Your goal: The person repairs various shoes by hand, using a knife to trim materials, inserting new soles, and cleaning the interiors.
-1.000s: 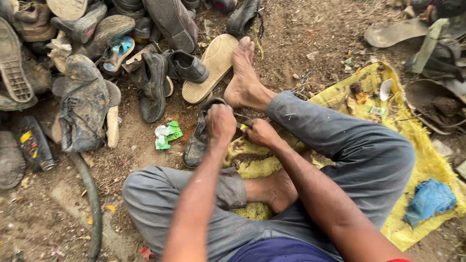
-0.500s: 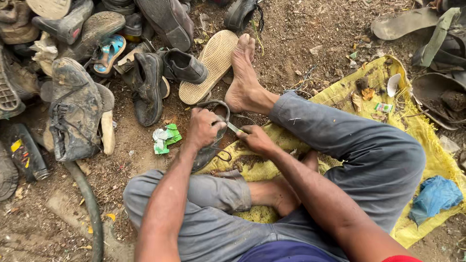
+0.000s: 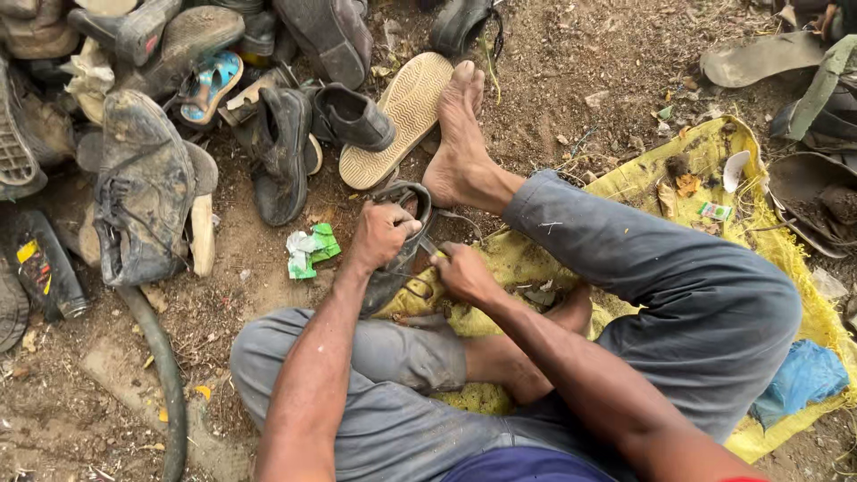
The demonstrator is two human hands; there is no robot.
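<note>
The left hand (image 3: 382, 234) is closed around the upper part of a dark, worn shoe (image 3: 399, 245), fingers curled over its rim. The right hand (image 3: 464, 272) is closed too, pinching something small and thin against the shoe's side; what it is cannot be told. The two hands sit just beside each other, with the shoe between them.

The shoe lies with its long axis running from the person's lap away toward the top of the view, tilted slightly rightward. Its open, rounded end points away, near the heel of the bare foot (image 3: 460, 143); its lower end rests by the grey trouser knee (image 3: 393, 353). It sits at the edge of a yellow sack (image 3: 759, 223) spread on the dirt ground (image 3: 571, 80), on which the person sits with one leg folded and the other stretched out.

Just left of the shoe lies a crumpled green and white wrapper (image 3: 308, 252). A pale sole (image 3: 397, 120) lies beside the outstretched foot. Farther left is a heap of old shoes (image 3: 152, 178), and a dark hose (image 3: 165, 375) curves along the ground. A blue cloth (image 3: 799, 379) lies at the sack's right edge.
</note>
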